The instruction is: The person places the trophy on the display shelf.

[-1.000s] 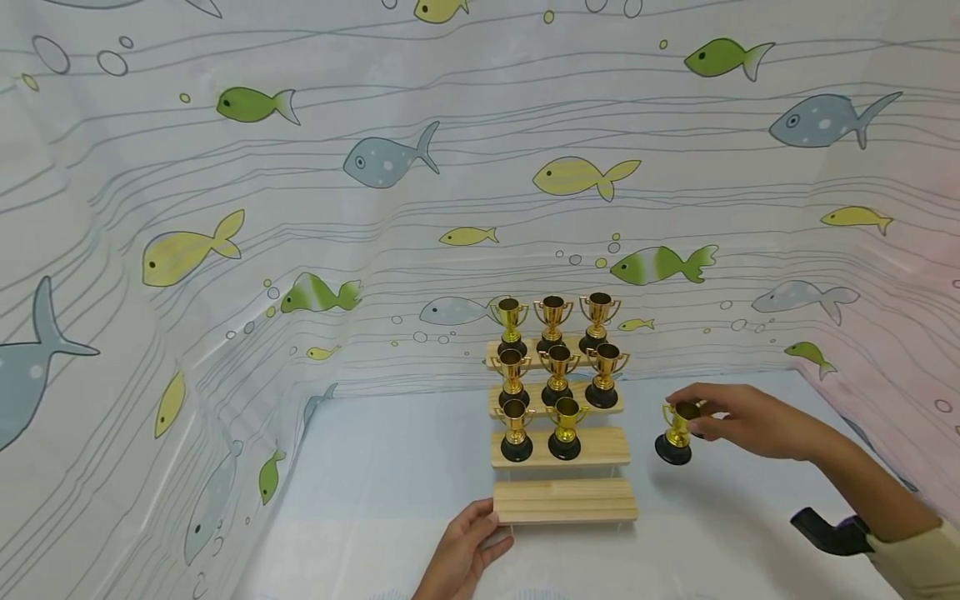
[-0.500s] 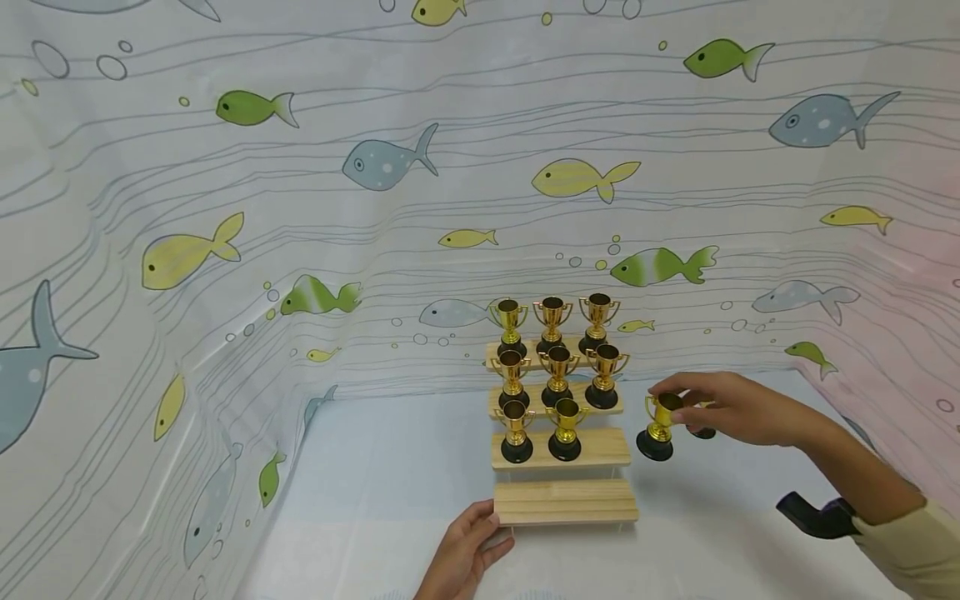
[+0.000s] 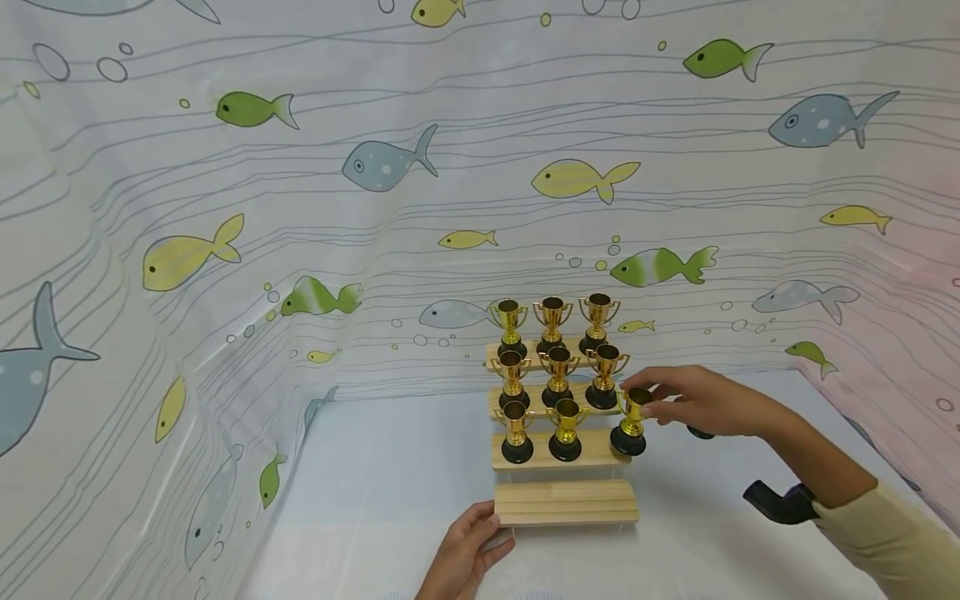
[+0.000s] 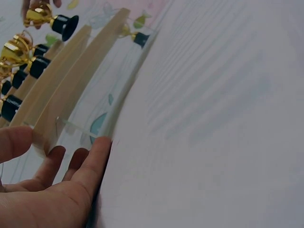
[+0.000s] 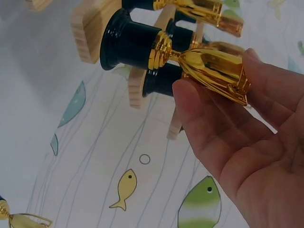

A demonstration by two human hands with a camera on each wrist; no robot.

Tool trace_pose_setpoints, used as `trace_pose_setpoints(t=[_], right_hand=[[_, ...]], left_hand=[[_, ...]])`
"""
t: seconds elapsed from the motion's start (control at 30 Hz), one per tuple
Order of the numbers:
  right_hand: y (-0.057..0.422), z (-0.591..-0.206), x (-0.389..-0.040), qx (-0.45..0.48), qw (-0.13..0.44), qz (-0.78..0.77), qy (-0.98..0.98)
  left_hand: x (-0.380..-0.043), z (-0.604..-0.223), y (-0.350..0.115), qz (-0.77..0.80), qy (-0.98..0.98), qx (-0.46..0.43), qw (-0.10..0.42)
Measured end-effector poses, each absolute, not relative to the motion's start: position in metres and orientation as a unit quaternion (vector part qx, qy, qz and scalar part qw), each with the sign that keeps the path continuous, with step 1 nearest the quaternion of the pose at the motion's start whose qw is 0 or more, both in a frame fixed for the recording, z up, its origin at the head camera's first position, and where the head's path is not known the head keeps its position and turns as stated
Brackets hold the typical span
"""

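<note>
My right hand pinches a small gold trophy cup with a black base by its bowl, between thumb and fingers. The trophy is slightly tilted, its base over the right end of the third wooden shelf. In the right wrist view the held trophy has its base right by a shelf end. My left hand grips the left end of the lowest wooden shelf of a stepped display stand. In the left wrist view the thumb is above the board and fingers are below, one along the clear support.
Two trophies stand on the third shelf, left of the held one. The two upper shelves each bear three more trophies. Partly hidden behind my right hand is another trophy on the table. A fish-patterned cloth encloses the back and sides.
My right hand has moved left with the trophy, from beside the stand to the third shelf's right end. My left hand has stayed at the lowest shelf.
</note>
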State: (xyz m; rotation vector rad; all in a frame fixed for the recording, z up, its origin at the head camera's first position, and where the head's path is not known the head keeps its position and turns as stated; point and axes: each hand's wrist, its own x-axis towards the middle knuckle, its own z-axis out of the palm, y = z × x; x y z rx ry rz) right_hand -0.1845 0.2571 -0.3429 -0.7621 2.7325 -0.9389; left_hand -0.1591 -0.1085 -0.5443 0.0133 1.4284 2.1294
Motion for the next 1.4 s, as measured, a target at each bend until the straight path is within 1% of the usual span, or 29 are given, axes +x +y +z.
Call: trace_pose_setpoints(t=[0.37, 0.83, 1.07, 1.2, 1.4], right_hand=[[0.247, -0.352, -0.195, -0.260, 0.082, -0.327, 0.905], [0.234, -0.353, -0.196, -0.226, 0.099, -0.317, 0.916], [0.233, -0.357, -0.199, -0.246, 0.088, -0.313, 0.913], [0.233, -0.358, -0.201, -0.245, 0.094, -0.320, 0.910], [0.231, -0.359, -0.201, -0.241, 0.102, -0.324, 0.909]], left_hand=[[-0.157, -0.542, -0.110, 0.802, 0.523, 0.004, 0.289], [-0.158, -0.542, -0.110, 0.801, 0.522, 0.009, 0.293], [-0.158, -0.543, -0.109, 0.801, 0.522, 0.012, 0.292], [-0.158, -0.541, -0.110, 0.801, 0.521, 0.008, 0.295], [-0.157, -0.541, -0.110, 0.797, 0.531, -0.001, 0.287]])
